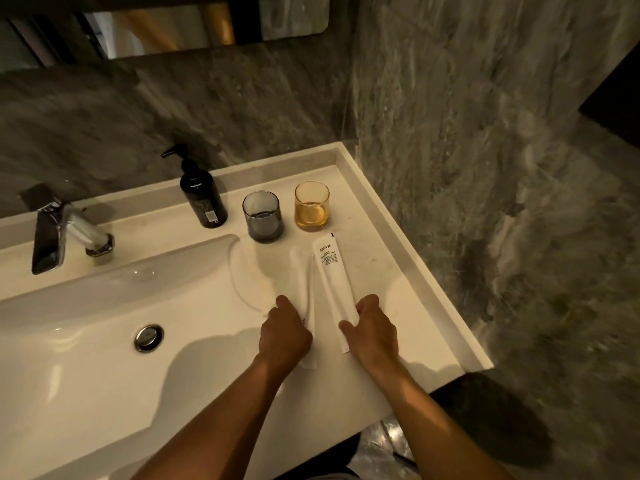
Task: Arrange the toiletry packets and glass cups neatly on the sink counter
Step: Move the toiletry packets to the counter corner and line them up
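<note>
Two long white toiletry packets lie side by side on the white sink counter (408, 299), right of the basin. The left packet (304, 271) is plain; my left hand (285, 332) rests on its near end, fingers curled on it. The right packet (330, 271) carries small black print; my right hand (374, 329) pinches its near end between thumb and fingers. Behind them stand two glass cups, upright and apart: a grey one (262, 216) and an amber one (311, 206).
A black pump bottle (202, 199) stands left of the grey cup. A chrome faucet (65, 230) sits at the back left above the basin (104, 341) with its drain (149, 337). A marble wall borders the counter's right edge; a mirror hangs above.
</note>
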